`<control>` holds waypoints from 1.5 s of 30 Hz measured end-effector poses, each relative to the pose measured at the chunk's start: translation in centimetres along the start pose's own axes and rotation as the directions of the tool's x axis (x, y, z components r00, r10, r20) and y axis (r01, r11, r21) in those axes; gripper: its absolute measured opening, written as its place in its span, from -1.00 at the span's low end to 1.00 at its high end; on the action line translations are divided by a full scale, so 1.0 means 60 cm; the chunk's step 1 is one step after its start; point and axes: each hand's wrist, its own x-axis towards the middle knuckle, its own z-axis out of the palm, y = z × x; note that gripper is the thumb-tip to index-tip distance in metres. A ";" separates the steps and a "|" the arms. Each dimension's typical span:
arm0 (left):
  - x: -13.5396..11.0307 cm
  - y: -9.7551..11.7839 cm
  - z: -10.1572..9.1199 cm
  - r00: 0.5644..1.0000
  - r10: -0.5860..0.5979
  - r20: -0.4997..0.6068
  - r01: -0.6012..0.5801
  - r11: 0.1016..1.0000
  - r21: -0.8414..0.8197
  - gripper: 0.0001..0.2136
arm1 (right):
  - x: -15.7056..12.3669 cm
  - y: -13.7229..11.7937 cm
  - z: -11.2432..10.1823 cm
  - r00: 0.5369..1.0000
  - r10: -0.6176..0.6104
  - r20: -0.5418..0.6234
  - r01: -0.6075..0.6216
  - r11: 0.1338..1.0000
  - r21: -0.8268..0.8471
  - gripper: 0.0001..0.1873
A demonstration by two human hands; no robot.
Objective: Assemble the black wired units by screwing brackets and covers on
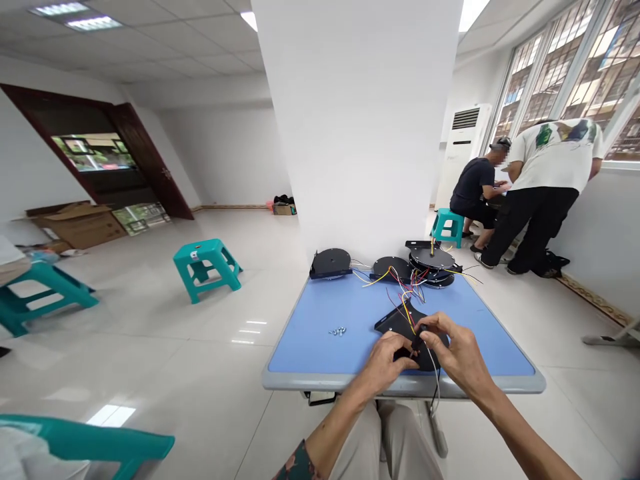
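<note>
A black metal plate with a flat bracket edge lies near the front of the blue table. Above it, my right hand pinches a small black part between thumb and fingers. My left hand is closed at the lower end of that part, its thumb and fingertips pressed together; what they hold is too small to make out. Yellow, red and white wires run up from the plate behind the fingers. A pale cable hangs down over the table's front edge.
Loose small screws lie on the blue tabletop. Along its back stand black round units and a stack of discs with trailing wires. A white pillar rises behind. Two people are at the right; green stools stand left.
</note>
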 end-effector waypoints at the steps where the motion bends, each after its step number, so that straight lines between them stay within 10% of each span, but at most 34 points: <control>1: 0.000 0.001 0.001 1.000 -0.018 -0.022 0.018 1.000 -0.012 -0.97 | -0.002 0.000 0.002 1.000 -0.004 -0.026 0.003 1.000 -0.024 -0.77; 10: -0.003 0.004 0.005 0.996 -0.069 -0.063 0.056 0.981 -0.184 -0.89 | -0.002 -0.011 0.004 0.995 -0.018 0.099 0.012 0.998 0.055 -0.71; 19: 0.001 -0.007 0.010 0.998 0.058 -0.029 -0.060 0.993 -0.104 -0.83 | -0.003 0.019 0.020 0.986 0.098 -0.132 -0.102 0.994 -0.025 -0.69; 26: 0.002 -0.016 0.011 0.989 0.146 0.004 -0.146 0.989 -0.003 -0.80 | 0.002 0.014 0.006 0.980 0.092 0.179 -0.112 0.988 0.108 -0.60; 33: 0.005 -0.013 0.010 0.994 0.110 -0.017 -0.110 0.994 0.009 -0.89 | -0.006 0.025 0.021 0.980 0.181 -0.081 -0.181 0.983 0.006 -0.62; 45: -0.003 -0.004 -0.003 0.999 0.037 -0.003 -0.037 0.999 0.027 -0.71 | -0.024 -0.003 0.040 0.964 0.169 -0.205 -0.196 0.974 -0.118 -0.62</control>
